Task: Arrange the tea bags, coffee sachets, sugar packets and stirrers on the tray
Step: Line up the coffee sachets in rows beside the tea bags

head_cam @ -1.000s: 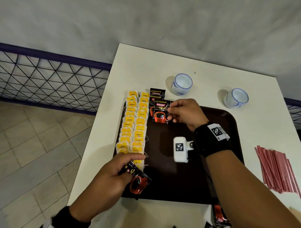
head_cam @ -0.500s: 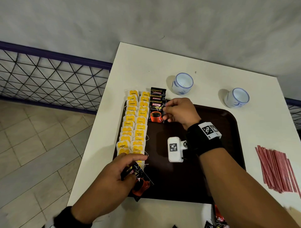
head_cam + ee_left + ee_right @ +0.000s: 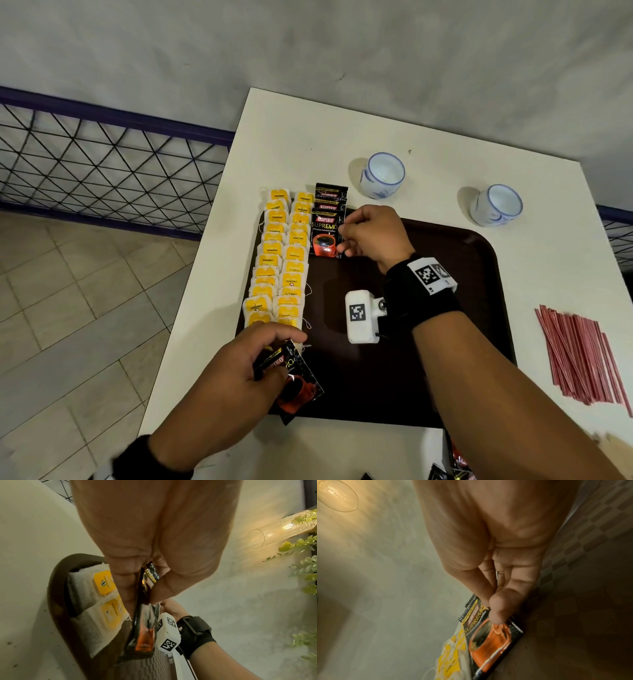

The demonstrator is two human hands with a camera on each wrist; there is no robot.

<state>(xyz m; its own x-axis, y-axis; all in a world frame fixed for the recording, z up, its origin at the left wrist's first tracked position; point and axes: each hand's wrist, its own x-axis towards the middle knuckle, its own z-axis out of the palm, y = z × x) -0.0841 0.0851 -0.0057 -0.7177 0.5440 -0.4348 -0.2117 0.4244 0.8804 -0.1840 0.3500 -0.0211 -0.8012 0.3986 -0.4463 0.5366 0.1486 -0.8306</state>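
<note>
Two columns of yellow-tagged tea bags (image 3: 279, 260) line the left side of the dark brown tray (image 3: 445, 260). Right of their far end, black coffee sachets overlap in a short row. My right hand (image 3: 342, 238) pinches the right edge of the nearest coffee sachet (image 3: 323, 236), which lies flat; the right wrist view shows thumb and fingertips (image 3: 494, 615) on that sachet (image 3: 488, 639). At the tray's near left corner my left hand (image 3: 281, 356) grips more coffee sachets (image 3: 301, 390), seen edge-on in the left wrist view (image 3: 144, 635). No sugar packets are in view.
Red stirrers (image 3: 579, 356) lie in a heap on the white table, right of the tray. Two white-and-blue cups (image 3: 382, 174) (image 3: 496, 204) stand beyond it. A few more sachets (image 3: 452, 469) show at the bottom edge. The table's left edge drops to tiled floor.
My right hand has slid its sachet a little left, up against the tea bags and overlapping the sachets behind it. The left hand has stayed in place with its sachets.
</note>
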